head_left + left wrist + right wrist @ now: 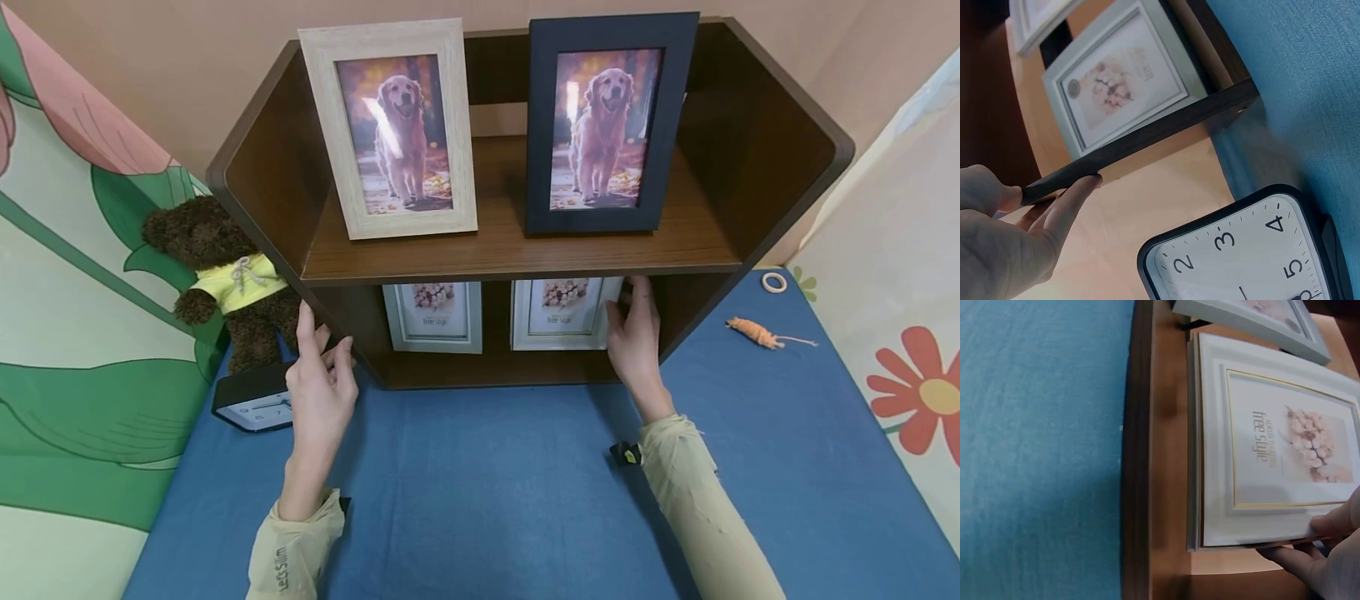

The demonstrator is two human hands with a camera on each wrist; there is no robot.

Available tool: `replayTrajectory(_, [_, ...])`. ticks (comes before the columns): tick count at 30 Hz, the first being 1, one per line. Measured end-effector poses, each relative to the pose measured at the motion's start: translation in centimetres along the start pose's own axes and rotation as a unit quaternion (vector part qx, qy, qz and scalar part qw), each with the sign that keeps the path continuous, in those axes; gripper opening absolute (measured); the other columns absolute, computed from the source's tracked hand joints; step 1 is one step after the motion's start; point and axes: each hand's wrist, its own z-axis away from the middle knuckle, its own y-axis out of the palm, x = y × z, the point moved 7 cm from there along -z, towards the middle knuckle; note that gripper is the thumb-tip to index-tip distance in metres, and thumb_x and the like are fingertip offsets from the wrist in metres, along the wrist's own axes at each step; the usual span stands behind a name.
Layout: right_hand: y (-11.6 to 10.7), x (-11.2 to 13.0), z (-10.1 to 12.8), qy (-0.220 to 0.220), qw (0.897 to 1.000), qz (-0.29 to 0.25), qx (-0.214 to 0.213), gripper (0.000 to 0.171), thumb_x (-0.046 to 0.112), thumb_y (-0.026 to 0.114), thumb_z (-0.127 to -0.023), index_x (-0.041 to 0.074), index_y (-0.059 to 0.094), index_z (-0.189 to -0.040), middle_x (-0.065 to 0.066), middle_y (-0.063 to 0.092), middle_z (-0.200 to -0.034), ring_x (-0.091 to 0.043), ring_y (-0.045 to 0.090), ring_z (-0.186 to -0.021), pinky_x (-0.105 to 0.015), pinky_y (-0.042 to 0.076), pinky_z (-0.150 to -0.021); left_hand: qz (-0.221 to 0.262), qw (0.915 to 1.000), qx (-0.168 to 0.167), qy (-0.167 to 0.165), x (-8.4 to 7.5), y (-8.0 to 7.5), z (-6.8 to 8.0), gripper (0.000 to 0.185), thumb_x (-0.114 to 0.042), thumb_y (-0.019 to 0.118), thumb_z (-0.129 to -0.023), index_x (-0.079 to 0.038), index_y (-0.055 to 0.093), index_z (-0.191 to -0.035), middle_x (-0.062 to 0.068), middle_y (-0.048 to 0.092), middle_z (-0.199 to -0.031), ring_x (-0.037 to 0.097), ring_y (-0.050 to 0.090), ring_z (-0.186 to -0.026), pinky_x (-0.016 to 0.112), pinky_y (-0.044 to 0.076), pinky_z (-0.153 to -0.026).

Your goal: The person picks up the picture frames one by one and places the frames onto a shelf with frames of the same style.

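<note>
A dark brown two-level shelf unit [517,254] stands on a blue table. My left hand [322,371] pinches the front edge of its left side panel [1147,134], thumb on one face and fingers [1069,203] on the other. My right hand [633,333] reaches into the lower level and holds the right edge of a white picture frame [564,312], fingers [1329,525] on its front and side. The frame [1272,450] stands upright with a flower print. A grey frame [433,317] stands to its left.
On the upper level stand a light wood frame [390,125] and a navy frame [607,125], both with dog photos. A black clock [255,404] and a brown teddy bear [225,279] sit left of the shelf. An orange toy mouse [753,332] and a ring [774,282] lie to the right.
</note>
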Motion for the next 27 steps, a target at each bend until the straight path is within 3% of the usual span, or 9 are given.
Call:
replayTrajectory(7, [0.37,-0.75,0.23,0.023,1.000,0.002,0.019,0.050,-0.004,0.056,-0.109,-0.002,0.040,-0.156,-0.027,0.045,-0.153,-0.048,0.055,-0.130,-0.062,0.049,-0.093,-0.005,1.0000,-0.002,0.005,0.10,-0.03,0.08,0.072,0.010,0.058,-0.106,-0.003,0.024,-0.168,0.032,0.065,-0.137,0.045,0.077,-0.082,0.011,0.043,-0.072])
replayTrajectory(13, [0.32,-1.03,0.15,0.028,0.999,-0.005,0.034,0.051,-0.004,0.054,-0.109,0.000,0.038,-0.158,-0.027,0.042,-0.156,-0.049,0.053,-0.134,-0.063,0.048,-0.097,-0.003,1.0000,-0.001,0.006,0.08,-0.02,0.12,0.071,0.011,0.057,-0.106,-0.002,0.025,-0.168,0.032,0.065,-0.137,0.046,0.076,-0.082,0.007,0.041,-0.073])
replayTrajectory(23, [0.19,-0.58,0.89,0.010,0.999,0.008,0.044,0.060,-0.009,0.051,-0.108,0.000,0.031,-0.164,-0.029,0.040,-0.158,-0.050,0.051,-0.134,-0.065,0.049,-0.097,-0.005,1.0000,-0.007,0.002,0.01,-0.07,0.10,0.070,0.011,0.058,-0.105,0.000,0.026,-0.167,0.032,0.066,-0.135,0.045,0.076,-0.078,0.007,0.040,-0.072])
replayTrajectory(27, [0.22,-0.44,1.04,0.012,0.999,-0.019,0.046,0.058,-0.011,0.051,-0.108,0.000,0.027,-0.159,-0.029,0.040,-0.155,-0.047,0.054,-0.130,-0.055,0.051,-0.093,-0.003,1.0000,-0.007,-0.001,0.05,-0.01,0.09,0.070,0.011,0.058,-0.105,-0.001,0.027,-0.167,0.032,0.066,-0.135,0.045,0.076,-0.080,0.006,0.040,-0.073])
